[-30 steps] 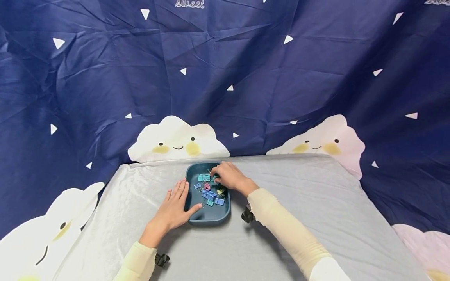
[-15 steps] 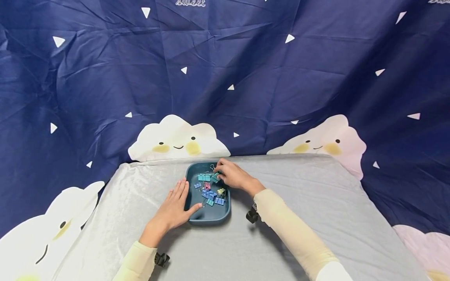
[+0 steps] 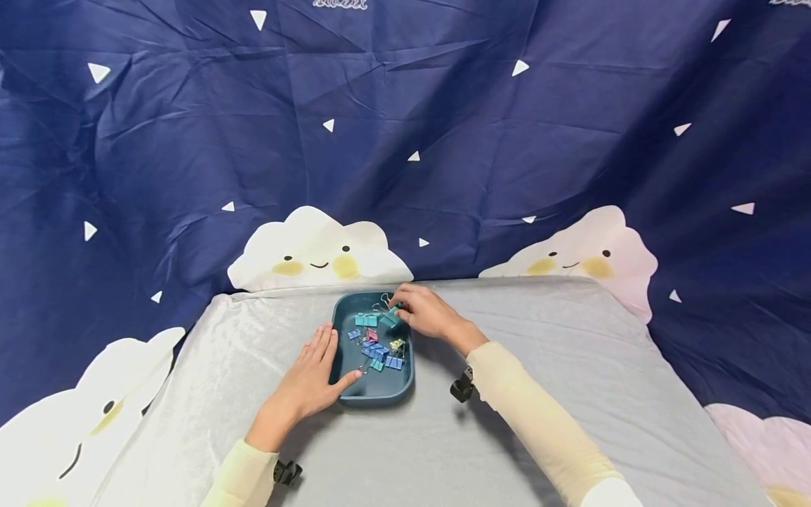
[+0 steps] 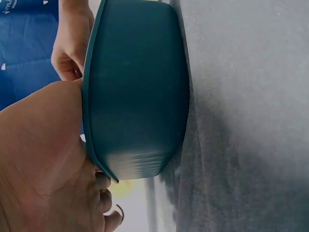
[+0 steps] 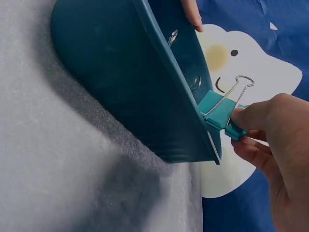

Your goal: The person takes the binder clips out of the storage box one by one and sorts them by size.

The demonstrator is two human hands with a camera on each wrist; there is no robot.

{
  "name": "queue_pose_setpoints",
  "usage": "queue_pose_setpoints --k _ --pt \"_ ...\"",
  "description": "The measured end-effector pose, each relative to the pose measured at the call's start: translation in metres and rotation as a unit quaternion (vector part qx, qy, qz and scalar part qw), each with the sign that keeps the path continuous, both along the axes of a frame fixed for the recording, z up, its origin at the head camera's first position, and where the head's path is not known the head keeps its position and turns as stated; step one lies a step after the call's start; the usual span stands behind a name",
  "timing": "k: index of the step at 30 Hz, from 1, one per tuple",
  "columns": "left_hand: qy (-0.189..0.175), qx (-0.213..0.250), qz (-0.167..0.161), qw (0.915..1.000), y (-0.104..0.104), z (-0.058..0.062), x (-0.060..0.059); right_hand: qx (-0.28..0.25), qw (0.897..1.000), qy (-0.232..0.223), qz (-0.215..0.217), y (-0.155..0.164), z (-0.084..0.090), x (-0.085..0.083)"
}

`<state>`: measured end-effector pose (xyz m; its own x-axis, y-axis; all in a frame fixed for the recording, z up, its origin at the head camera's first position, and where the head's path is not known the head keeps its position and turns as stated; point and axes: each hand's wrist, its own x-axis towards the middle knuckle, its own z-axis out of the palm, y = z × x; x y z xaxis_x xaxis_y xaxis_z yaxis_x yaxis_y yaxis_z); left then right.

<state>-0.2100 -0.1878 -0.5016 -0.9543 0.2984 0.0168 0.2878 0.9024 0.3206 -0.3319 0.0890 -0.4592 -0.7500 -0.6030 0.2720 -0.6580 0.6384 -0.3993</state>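
A dark teal tray (image 3: 372,393) sits on the grey table and holds several small binder clips (image 3: 379,350) in blue, teal, pink and yellow. My right hand (image 3: 426,314) pinches a teal binder clip (image 5: 223,115) just above the tray's far right rim (image 5: 193,104). My left hand (image 3: 308,380) lies with straight fingers against the tray's left side, its thumb at the tray's near corner. In the left wrist view my palm (image 4: 41,154) touches the tray's wall (image 4: 137,87).
The grey cloth-covered table (image 3: 570,366) stretches wide to the right and front. A dark blue curtain (image 3: 405,127) with white cloud faces hangs close behind the table's far edge.
My right hand has drawn back toward the tray's far right rim, lifting the teal clip out of the pile. The left hand has stayed in place.
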Motion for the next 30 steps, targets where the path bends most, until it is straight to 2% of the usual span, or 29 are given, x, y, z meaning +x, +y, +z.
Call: queue_pose_setpoints --k 20,30 --pt "0.007 -0.005 -0.001 1.0 0.002 0.001 0.002 -0.067 0.997 0.035 -0.018 0.033 0.004 0.006" --pt "0.005 -0.004 0.002 1.0 0.002 0.001 0.003 -0.113 0.993 0.023 -0.038 0.056 0.007 0.011"
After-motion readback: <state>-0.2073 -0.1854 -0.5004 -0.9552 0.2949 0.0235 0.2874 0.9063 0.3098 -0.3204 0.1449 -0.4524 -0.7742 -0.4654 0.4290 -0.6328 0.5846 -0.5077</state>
